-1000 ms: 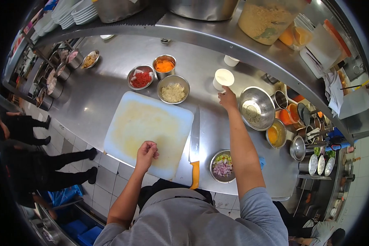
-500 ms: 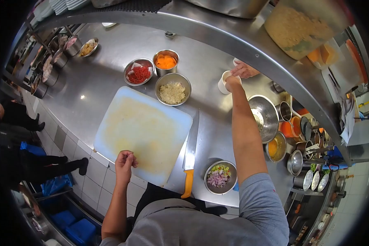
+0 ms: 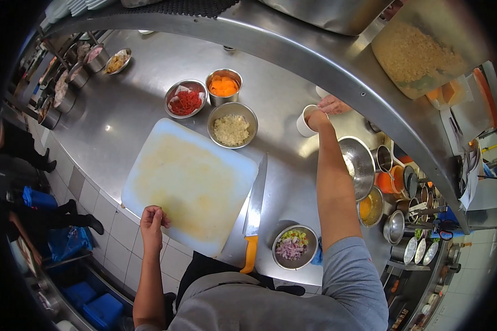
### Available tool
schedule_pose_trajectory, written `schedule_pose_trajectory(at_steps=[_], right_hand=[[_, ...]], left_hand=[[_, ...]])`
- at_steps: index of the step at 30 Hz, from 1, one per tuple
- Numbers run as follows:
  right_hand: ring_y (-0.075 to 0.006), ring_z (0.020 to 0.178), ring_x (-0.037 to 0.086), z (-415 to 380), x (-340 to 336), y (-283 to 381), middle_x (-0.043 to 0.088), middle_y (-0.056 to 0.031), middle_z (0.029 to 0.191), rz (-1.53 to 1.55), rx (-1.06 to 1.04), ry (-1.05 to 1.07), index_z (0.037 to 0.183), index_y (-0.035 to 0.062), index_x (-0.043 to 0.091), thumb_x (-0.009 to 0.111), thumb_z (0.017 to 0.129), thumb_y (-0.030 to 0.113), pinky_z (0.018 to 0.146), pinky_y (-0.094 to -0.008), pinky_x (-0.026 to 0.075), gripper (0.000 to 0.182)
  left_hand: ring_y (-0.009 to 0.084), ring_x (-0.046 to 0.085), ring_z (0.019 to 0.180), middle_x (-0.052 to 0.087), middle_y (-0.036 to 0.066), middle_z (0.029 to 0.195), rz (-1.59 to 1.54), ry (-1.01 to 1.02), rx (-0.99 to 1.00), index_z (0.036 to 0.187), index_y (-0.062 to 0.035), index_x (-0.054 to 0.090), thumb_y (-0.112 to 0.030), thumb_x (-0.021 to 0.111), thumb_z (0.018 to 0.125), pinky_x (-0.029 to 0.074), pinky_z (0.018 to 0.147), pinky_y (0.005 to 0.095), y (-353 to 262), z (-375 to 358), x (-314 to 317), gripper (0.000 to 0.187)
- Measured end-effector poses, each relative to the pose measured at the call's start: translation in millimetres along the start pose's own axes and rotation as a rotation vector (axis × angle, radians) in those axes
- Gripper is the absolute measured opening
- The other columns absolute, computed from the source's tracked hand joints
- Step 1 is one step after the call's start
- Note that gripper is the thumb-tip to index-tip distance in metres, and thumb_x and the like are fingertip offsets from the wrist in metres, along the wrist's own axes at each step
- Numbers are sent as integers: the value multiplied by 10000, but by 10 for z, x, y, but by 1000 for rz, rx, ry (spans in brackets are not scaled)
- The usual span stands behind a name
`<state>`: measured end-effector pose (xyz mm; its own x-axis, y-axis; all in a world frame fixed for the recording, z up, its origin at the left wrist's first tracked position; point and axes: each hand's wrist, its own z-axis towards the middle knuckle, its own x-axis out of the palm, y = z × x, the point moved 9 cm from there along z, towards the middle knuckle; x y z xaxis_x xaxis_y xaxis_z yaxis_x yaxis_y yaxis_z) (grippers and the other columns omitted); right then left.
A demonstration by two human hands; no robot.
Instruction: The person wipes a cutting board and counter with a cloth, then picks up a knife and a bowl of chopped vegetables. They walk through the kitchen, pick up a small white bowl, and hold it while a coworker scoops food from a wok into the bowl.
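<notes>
My left hand (image 3: 153,223) hovers by the near left edge of the white cutting board (image 3: 188,182), its fingers curled together with nothing visible in them. At the far right, my right hand (image 3: 317,118) reaches into the mouth of a white cup (image 3: 303,126). Its fingers are hidden inside the cup. Another person's hand (image 3: 333,105) is right beside the cup, partly under the shelf. A knife (image 3: 255,204) with a yellow handle lies along the board's right edge. Nearest my right forearm is a large steel bowl (image 3: 363,171).
Beyond the board stand bowls of chopped white pieces (image 3: 232,129), red shreds (image 3: 185,102) and orange slices (image 3: 223,86). A bowl of diced onion (image 3: 292,249) sits near the front edge. A metal shelf (image 3: 337,69) overhangs the counter's far side.
My right hand has gone deeper into the white cup. My left hand has shifted slightly left and toward me. The whole view has tilted a little.
</notes>
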<state>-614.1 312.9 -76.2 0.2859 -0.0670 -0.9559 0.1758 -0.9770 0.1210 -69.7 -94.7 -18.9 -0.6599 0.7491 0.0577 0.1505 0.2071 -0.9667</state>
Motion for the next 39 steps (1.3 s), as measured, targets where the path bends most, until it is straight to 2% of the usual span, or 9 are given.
schedule_pose_trajectory(at_steps=[10, 14, 16, 22, 26, 30, 33, 37, 39], right_hand=[[-203, 744, 639, -236, -445, 2, 658, -128, 928, 136, -145, -199, 885, 44, 679, 610, 687, 9, 666, -302, 494, 213], [-121, 707, 593, -636, -723, -305, 616, -48, 957, 760, -192, -365, 921, -4, 610, 549, 755, -35, 641, -217, 484, 180], [-147, 767, 599, -1197, -909, -95, 601, -59, 906, 1667, -113, -163, 961, -9, 569, 525, 792, -54, 705, -242, 507, 181], [-193, 826, 606, -2224, -817, 30, 597, -83, 893, 2182, -156, 23, 967, 3, 558, 551, 797, -74, 788, -307, 530, 186], [-196, 820, 611, -2853, -818, -115, 599, -78, 882, 2197, -106, -62, 969, 5, 559, 551, 821, -47, 774, -315, 531, 157], [-144, 642, 568, -4112, -722, -870, 569, -43, 766, 1965, 71, -540, 928, 26, 574, 593, 841, 51, 587, -275, 502, 92], [-106, 542, 505, -5438, -128, -1937, 514, -9, 660, 1569, 651, -848, 978, 21, 563, 661, 804, 144, 467, -254, 440, 235], [-122, 580, 536, -6659, 556, -2101, 553, -41, 733, 844, 1018, -542, 1252, 16, 464, 694, 752, 140, 539, -276, 465, 564], [-134, 635, 555, -6794, 800, -1894, 574, -65, 816, 738, 949, -572, 1303, 25, 408, 698, 738, 128, 585, -276, 474, 643]], left_hand=[[92, 512, 586, 530, 16, 716, -7, -14, 23, 906, -68, 497, -158, 516, 914, 403, 502, 222, -55, 12, -31, 93], [93, 505, 578, 526, 16, 710, -48, -34, 17, 890, -61, 504, -140, 519, 909, 403, 505, 218, -61, 33, -87, 83], [91, 499, 573, 520, 14, 702, -74, -36, 14, 898, -69, 500, -142, 515, 911, 396, 500, 217, -75, 40, -72, 76], [93, 494, 570, 509, 18, 695, -151, 55, -19, 915, -69, 492, -128, 507, 912, 396, 498, 226, -141, 75, 251, 61], [94, 497, 582, 513, 21, 706, -121, 181, -28, 915, -68, 496, -129, 509, 910, 397, 502, 230, -202, 106, 554, 63], [110, 520, 616, 529, 34, 738, -63, 407, -50, 891, -54, 509, -121, 519, 902, 423, 536, 238, -214, -30, 907, 69], [130, 545, 654, 544, 45, 765, -12, 644, -74, 850, -39, 521, -109, 528, 896, 452, 580, 260, -122, -228, 1195, 85], [155, 583, 841, 601, 82, 916, 133, 1057, -170, 866, -13, 567, -77, 548, 881, 475, 770, 293, 112, -693, 1628, 69], [154, 578, 941, 614, 94, 1014, 276, 1252, -150, 933, -6, 587, -71, 551, 880, 451, 855, 284, 124, -997, 1841, 91]])
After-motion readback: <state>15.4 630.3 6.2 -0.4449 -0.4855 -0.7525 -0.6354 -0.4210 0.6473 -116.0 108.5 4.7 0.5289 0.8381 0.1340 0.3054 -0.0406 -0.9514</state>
